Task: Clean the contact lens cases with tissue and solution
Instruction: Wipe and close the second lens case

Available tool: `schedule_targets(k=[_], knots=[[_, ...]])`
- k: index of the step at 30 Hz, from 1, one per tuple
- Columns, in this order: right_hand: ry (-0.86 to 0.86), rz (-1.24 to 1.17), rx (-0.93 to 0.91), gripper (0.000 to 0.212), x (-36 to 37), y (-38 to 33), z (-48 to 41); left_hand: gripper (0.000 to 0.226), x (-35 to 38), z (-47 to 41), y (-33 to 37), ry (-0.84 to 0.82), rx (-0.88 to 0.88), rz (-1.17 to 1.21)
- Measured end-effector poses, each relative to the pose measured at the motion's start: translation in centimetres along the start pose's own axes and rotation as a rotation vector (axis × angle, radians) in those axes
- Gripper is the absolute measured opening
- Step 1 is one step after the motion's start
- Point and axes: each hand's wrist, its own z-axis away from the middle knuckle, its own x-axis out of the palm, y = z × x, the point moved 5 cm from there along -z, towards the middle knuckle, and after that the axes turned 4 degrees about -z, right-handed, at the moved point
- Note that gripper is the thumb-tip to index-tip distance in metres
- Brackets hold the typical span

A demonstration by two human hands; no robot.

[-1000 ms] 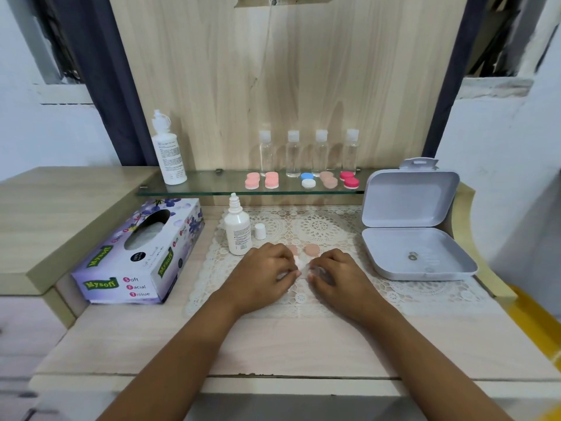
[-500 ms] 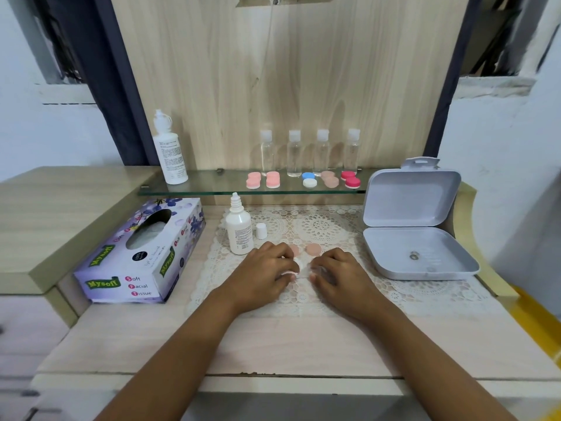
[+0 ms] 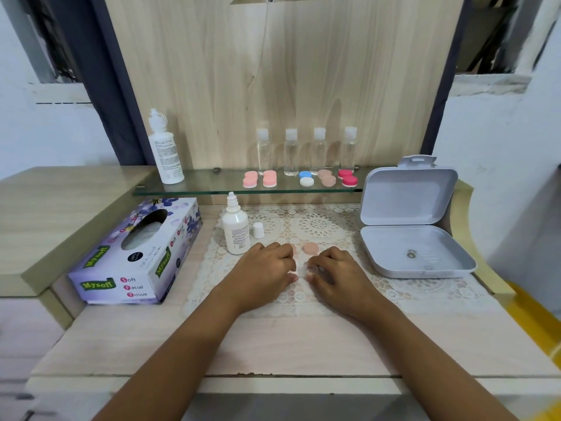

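My left hand (image 3: 264,268) and my right hand (image 3: 335,273) rest on the lace mat (image 3: 318,226), fingers curled, fingertips almost meeting. My left hand pinches a small white contact lens case (image 3: 293,274), mostly hidden. White tissue (image 3: 314,270) shows under my right fingers. Two peach caps (image 3: 311,248) lie just behind my hands, one half hidden by my left hand. The uncapped solution bottle (image 3: 235,230) stands left of my hands, its white cap (image 3: 258,230) beside it. A tissue box (image 3: 136,253) lies at the left.
An open grey box (image 3: 409,238) sits at the right with a small metal piece inside. The glass shelf (image 3: 212,185) behind carries a tall white bottle (image 3: 165,151), several clear bottles (image 3: 291,153) and several coloured lens cases (image 3: 306,178). A raised wooden ledge (image 3: 45,208) is at the left.
Both hands stay in the same spot on the mat, with only slight finger movement over the small white piece. Nothing else has moved.
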Motion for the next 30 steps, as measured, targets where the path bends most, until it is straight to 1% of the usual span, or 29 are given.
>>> schedule_targets(k=[2, 3, 5, 6, 8, 11, 14, 18, 21, 24, 27, 30], knots=[[-0.001, -0.004, -0.003, 0.054, 0.1, 0.1, 0.0, 0.020, 0.4, 0.0, -0.2, -0.051, -0.065, 0.069], [-0.005, -0.007, 0.001, 0.052, 0.1, 0.2, -0.1, 0.023, 0.7, 0.2, -0.5, -0.075, -0.098, 0.120], [-0.015, -0.007, 0.009, 0.045, 0.1, 0.1, -0.2, 0.029, 0.8, 0.5, -0.7, -0.070, -0.115, 0.202], [-0.015, -0.008, 0.006, 0.045, 0.1, 0.1, -0.2, 0.032, 0.7, 0.6, -0.7, -0.061, -0.105, 0.198], [-0.007, -0.018, -0.002, 0.051, 0.1, 0.0, -0.2, 0.036, 0.6, 0.8, -0.9, -0.003, -0.076, 0.081], [-0.004, -0.017, -0.001, 0.049, 0.1, 0.0, -0.2, 0.036, 0.1, 1.0, -0.8, 0.050, -0.063, -0.026], [0.001, -0.023, -0.013, 0.061, 0.2, 0.0, -0.1, 0.035, 0.0, 0.8, -0.6, 0.073, -0.035, -0.037], [0.013, -0.013, -0.015, 0.060, 0.2, 0.1, -0.1, 0.034, 0.1, 0.5, -0.3, 0.054, -0.028, 0.000], [0.025, 0.001, -0.017, 0.059, 0.2, 0.0, -0.2, 0.025, 0.8, 0.6, -0.5, 0.008, -0.079, 0.152], [0.024, 0.036, -0.020, 0.059, 0.3, 0.0, -0.1, 0.020, 1.6, 1.0, -1.2, -0.042, -0.226, 0.397], [0.051, 0.043, -0.032, 0.047, 0.2, -0.2, 0.2, 0.018, 1.5, 1.3, -1.9, -0.028, -0.347, 0.595], [0.058, 0.045, -0.053, 0.041, 0.1, -0.5, 0.4, 0.014, 0.8, 1.7, -2.3, 0.034, -0.427, 0.714]])
